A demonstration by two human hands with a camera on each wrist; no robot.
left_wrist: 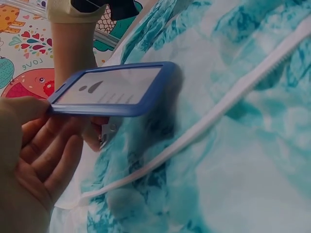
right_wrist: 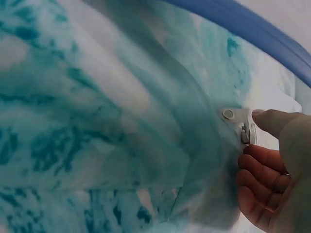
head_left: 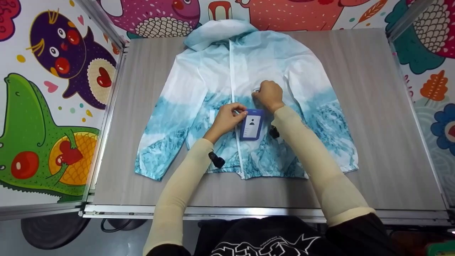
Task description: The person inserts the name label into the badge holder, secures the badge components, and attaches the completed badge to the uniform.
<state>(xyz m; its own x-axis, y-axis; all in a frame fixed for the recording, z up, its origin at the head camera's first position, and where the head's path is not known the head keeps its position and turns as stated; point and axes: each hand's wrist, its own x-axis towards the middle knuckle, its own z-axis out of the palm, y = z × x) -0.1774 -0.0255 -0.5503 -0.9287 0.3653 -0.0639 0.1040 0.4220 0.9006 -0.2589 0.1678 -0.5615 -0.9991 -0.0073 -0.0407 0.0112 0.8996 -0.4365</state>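
A blue-framed badge holder (head_left: 252, 125) with a white card in it hangs over the front of a white and teal hooded jacket (head_left: 218, 76). My left hand (head_left: 227, 116) pinches the holder by its upper left corner, thumb on top. In the left wrist view the holder (left_wrist: 109, 90) is tilted and raised off the cloth. Up and to the right, my right hand (head_left: 270, 94) pinches a small metal clip (right_wrist: 245, 133) with a clear snap strap, against the jacket's chest. The holder's blue edge (right_wrist: 252, 31) crosses the top of the right wrist view.
The jacket lies spread face up on a wood-grain table (head_left: 249, 193), zip (head_left: 233, 74) down its middle and hood at the far side. Cartoon-printed panels (head_left: 53, 89) stand round the table's sides and back. A metal rail (head_left: 249, 211) runs along the near edge.
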